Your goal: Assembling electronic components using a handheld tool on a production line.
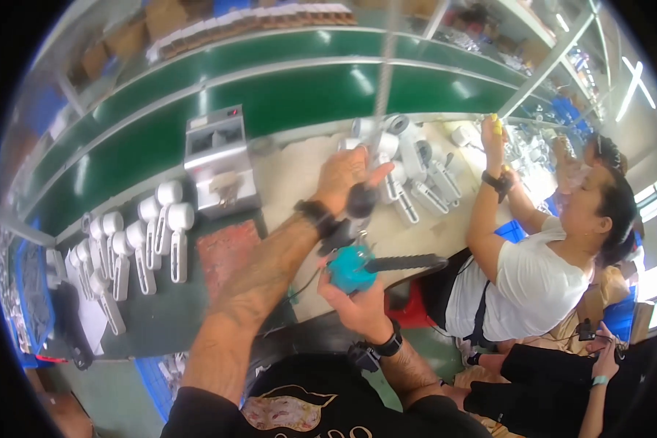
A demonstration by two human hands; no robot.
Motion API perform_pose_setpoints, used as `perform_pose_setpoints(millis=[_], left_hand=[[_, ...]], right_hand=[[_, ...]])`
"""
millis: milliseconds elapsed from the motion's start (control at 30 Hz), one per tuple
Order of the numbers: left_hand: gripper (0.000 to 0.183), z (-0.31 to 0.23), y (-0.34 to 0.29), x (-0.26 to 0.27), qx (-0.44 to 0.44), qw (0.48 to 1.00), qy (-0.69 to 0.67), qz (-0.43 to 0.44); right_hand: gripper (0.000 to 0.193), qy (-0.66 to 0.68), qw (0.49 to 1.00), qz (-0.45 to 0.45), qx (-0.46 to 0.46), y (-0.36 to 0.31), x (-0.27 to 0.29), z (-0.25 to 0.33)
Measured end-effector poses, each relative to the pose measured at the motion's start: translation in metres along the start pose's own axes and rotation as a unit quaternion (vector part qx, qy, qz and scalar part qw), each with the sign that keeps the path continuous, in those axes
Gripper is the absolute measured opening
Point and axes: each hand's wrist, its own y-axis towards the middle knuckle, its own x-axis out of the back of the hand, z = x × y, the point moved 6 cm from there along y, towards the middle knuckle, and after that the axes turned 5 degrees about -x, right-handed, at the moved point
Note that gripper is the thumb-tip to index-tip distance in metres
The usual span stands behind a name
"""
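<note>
My right hand (358,303) is closed around a teal power screwdriver (352,269) with a thick black coiled cord (409,263) running off to the right. My left hand (343,179) reaches over the bench, thumb stretched out and apart from the fingers; its fingertips are partly hidden. Just beyond it lies a cluster of white handheld parts (416,157) with round heads and slotted handles; contact with them is unclear. A dark cylinder (361,198) hangs between my hands, below a pale hanging spring (387,73).
Several more white parts (147,244) stand in a group at left. A silver metal box (219,164) sits behind a worn red mat (228,252). At right a person in a white shirt (529,270) works with raised hands. A green panelled line (285,87) runs behind the bench.
</note>
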Motion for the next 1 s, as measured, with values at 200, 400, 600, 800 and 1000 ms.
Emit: perform_pose_setpoints(millis=[200, 400, 600, 800, 1000], left_hand=[[0.050, 0.012, 0.035, -0.056, 0.016, 1.000, 0.012, -0.009], [0.037, -0.018, -0.015, 0.033, -0.077, 0.995, -0.070, -0.006], [0.026, -0.016, -0.111, 0.117, 0.034, 0.996, -0.030, 0.071], [0.024, 0.008, -0.190, 0.173, -0.116, 0.986, 0.111, -0.049], [0.022, 0.039, -0.219, 0.166, -0.072, 0.996, 0.029, -0.050]], right_hand=[[0.036, -0.043, 0.998, -0.042, -0.005, -0.004, 0.023, 0.012], [0.035, 0.002, 0.998, -0.058, -0.004, -0.002, 0.029, 0.012], [0.049, -0.101, 0.995, -0.023, 0.001, 0.033, 0.022, 0.005], [0.035, 0.015, 0.999, 0.037, 0.008, 0.051, -0.012, -0.026], [0.061, 0.178, 0.982, 0.035, 0.061, 0.069, -0.035, 0.020]])
